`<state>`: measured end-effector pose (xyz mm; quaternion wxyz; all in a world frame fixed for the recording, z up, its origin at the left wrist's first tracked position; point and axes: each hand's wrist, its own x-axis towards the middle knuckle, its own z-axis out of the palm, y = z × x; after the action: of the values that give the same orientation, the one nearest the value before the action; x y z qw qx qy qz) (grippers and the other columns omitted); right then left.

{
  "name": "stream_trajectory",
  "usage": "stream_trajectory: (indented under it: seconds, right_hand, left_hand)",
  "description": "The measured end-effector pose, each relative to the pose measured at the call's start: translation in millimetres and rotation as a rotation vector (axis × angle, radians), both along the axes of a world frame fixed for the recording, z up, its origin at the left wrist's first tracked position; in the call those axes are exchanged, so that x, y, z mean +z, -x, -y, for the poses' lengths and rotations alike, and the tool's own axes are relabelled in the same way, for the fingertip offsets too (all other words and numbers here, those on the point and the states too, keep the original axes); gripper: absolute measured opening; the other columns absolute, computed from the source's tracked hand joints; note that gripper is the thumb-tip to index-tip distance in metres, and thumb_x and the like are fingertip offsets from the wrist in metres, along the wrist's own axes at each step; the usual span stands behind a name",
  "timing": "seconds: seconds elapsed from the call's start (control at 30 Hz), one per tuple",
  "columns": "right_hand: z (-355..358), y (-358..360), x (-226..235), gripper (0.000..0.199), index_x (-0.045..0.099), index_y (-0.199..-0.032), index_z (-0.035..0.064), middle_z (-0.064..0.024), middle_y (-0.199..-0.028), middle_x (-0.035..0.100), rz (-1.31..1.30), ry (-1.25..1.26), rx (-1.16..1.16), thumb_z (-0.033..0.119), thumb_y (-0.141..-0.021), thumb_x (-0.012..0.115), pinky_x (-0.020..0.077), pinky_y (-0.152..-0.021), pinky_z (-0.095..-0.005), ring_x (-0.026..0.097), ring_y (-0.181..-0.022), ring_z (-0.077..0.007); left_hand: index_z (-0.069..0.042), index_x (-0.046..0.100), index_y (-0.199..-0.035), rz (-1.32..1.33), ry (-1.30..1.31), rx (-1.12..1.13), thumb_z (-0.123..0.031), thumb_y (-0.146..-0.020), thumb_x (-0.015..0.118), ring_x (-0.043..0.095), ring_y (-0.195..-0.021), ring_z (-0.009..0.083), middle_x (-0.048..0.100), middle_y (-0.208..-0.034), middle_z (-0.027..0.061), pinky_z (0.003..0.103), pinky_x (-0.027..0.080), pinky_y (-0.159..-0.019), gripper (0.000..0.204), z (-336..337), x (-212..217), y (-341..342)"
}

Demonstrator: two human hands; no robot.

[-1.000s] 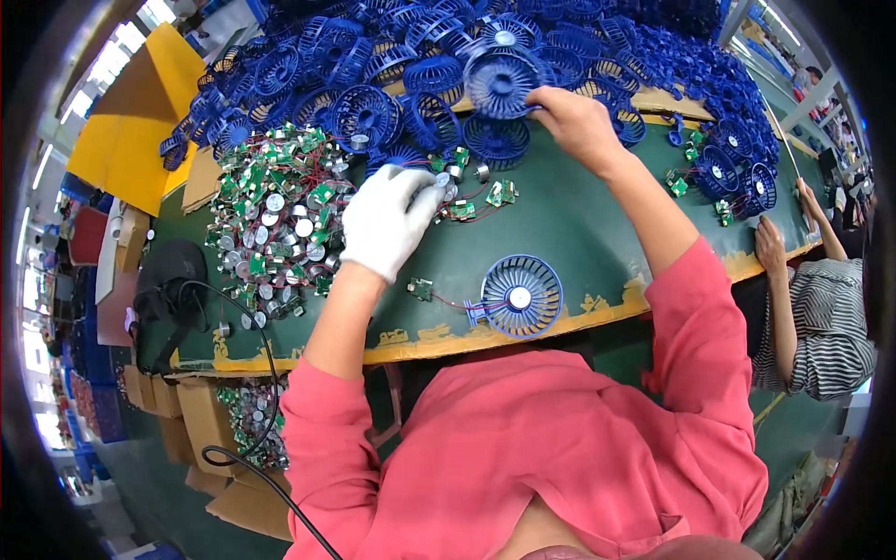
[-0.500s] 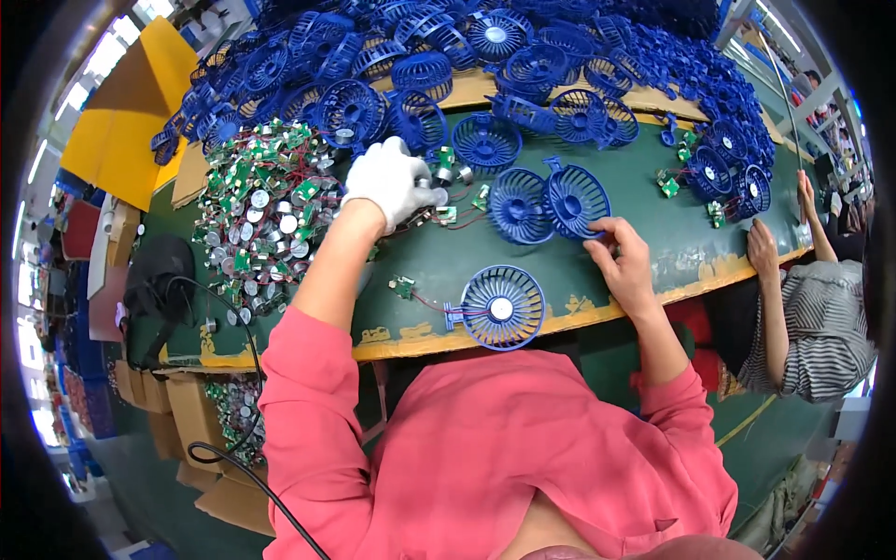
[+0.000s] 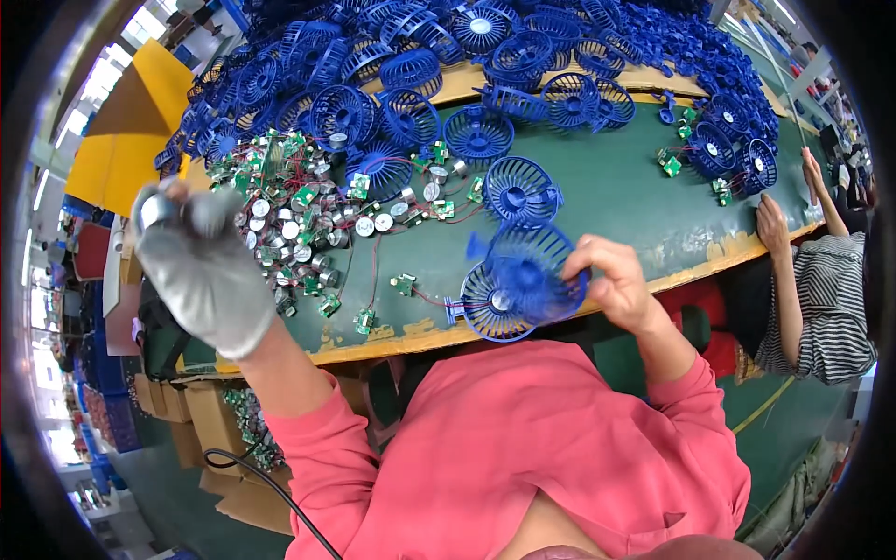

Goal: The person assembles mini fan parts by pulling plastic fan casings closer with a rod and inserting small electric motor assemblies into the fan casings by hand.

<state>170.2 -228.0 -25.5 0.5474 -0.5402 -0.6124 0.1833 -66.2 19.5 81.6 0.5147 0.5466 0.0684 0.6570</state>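
Right hand [image 3: 611,285] now pulled back to near desk edge, round blue plastic fan grille [image 3: 534,273] pinched in fingers [image 3: 581,271], tilted, blurred with motion. Grille hangs just above second blue fan shell with pale hub [image 3: 492,310] lying flat on green desk [image 3: 616,201]; judging pairing under way. Left hand, grey glove [image 3: 205,266], lifted off pile of small motors and green circuit boards [image 3: 299,229], fingers clenched on small pale part, kind unclear.
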Motion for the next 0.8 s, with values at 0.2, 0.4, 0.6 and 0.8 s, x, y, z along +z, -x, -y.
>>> stream_trajectory:
  seconds: [0.2, 0.4, 0.6, 0.8]
  right_hand:
    - [-18, 30, 3, 0.034, 0.059, -0.080, 0.0064, -0.0074, -0.071, 0.054, 0.395, 0.114, -0.051, 0.038, -0.078, 0.069, 0.0432, -0.057, -0.0358, 0.054, -0.065, -0.0274]
    - [-20, 28, 3, 0.024, 0.064, -0.084, 0.0077, -0.0064, -0.070, 0.056, 0.369, 0.121, -0.086, 0.026, -0.073, 0.075, 0.0419, -0.054, -0.0359, 0.054, -0.060, -0.0253]
    - [-17, 48, 22, 0.044, 0.065, -0.106, 0.0043, -0.0066, -0.077, 0.061, 0.541, -0.059, -0.124, 0.031, -0.072, 0.076, 0.0438, -0.055, -0.0338, 0.053, -0.061, -0.0223]
    - [-27, 75, 20, 0.051, 0.061, -0.112, 0.0053, -0.0062, -0.085, 0.057, 0.524, -0.133, -0.006, 0.028, -0.069, 0.076, 0.0460, -0.064, -0.0334, 0.057, -0.075, -0.0218]
  left_hand:
    - [0.000, 0.056, -0.115, -0.466, 0.164, -0.069, -0.022, -0.085, 0.063, 0.042, -0.053, 0.0052, 0.056, -0.079, 0.0015, 0.018, 0.035, -0.051, 0.038, 36, -34, 17]
    - [0.001, 0.062, -0.105, -0.970, 0.358, -0.365, -0.003, -0.076, 0.067, 0.060, -0.075, 0.0089, 0.065, -0.088, 0.0056, 0.023, 0.049, -0.069, 0.030, 77, -35, 24]
    - [-0.002, 0.058, -0.117, -1.068, 0.318, -0.567, -0.015, -0.082, 0.066, 0.063, -0.080, 0.0119, 0.067, -0.088, 0.0091, 0.026, 0.050, -0.073, 0.038, 98, -62, 12]
    - [-0.004, 0.049, -0.128, -0.949, 0.075, -0.580, -0.017, -0.080, 0.069, 0.066, -0.086, 0.0232, 0.064, -0.103, 0.0154, 0.031, 0.052, -0.073, 0.053, 112, -76, -2]
